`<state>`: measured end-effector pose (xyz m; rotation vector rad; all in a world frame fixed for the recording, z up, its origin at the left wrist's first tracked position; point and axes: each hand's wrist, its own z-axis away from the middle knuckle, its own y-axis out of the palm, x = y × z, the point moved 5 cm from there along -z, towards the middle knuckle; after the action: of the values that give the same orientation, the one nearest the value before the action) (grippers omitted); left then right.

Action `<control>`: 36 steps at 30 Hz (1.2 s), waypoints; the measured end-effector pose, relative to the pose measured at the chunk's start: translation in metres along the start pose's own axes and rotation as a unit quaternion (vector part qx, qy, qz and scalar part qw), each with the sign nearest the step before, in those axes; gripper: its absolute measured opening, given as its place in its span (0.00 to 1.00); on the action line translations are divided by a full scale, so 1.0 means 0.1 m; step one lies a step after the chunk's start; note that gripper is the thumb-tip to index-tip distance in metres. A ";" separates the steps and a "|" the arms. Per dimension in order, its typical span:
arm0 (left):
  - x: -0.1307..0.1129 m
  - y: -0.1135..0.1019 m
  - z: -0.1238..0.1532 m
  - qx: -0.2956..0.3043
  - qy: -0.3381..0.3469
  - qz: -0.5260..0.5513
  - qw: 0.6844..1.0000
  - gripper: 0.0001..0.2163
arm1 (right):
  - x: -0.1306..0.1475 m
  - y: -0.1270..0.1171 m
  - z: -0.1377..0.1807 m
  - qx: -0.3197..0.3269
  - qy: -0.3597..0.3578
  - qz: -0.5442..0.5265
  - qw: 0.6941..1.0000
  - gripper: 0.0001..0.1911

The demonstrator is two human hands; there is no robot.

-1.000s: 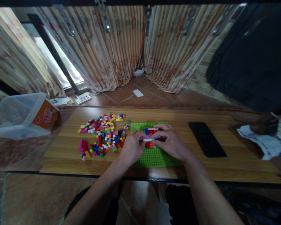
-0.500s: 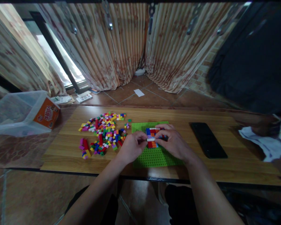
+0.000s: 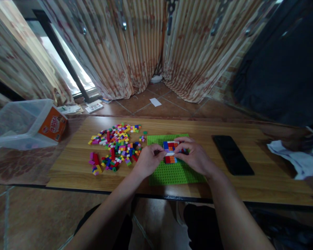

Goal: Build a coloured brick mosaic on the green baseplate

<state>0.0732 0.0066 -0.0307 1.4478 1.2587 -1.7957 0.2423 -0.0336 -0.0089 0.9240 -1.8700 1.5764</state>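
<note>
A green baseplate [image 3: 172, 173] lies on the wooden table [image 3: 73, 166], with a small block of red, blue, orange and white bricks [image 3: 170, 148] built on it. My left hand [image 3: 147, 160] and my right hand [image 3: 197, 156] meet over that block, both with fingers pinched on a thin white brick [image 3: 170, 154] held between them just above the build. A loose pile of small coloured bricks [image 3: 117, 146] is spread to the left of the baseplate.
A black phone [image 3: 232, 154] lies flat right of the baseplate. A clear plastic tub [image 3: 18, 126] with an orange label sits off the table's left end. White cloth [image 3: 293, 158] lies at the far right. Curtains and tiled floor are beyond.
Both hands have stayed over the brick block, shifting slightly up the baseplate with the white brick between them. The view has tilted a little.
</note>
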 end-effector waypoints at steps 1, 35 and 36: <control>0.00 0.00 0.00 -0.001 -0.001 -0.001 1.000 0.07 | 0.00 0.00 0.00 -0.001 0.001 -0.004 1.000 0.04; 0.05 -0.84 -0.02 -0.125 0.002 0.059 0.990 0.10 | -0.16 -0.09 -0.07 -0.181 0.052 -0.038 0.981 0.14; 0.09 -1.00 0.00 -0.148 -0.007 0.056 0.987 0.10 | -0.15 -0.09 -0.07 -0.180 0.061 -0.028 0.981 0.14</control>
<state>-0.0125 0.0520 -0.0047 1.3071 1.3431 -1.4709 0.2586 -0.0253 -0.0137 0.6965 -1.9366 1.1786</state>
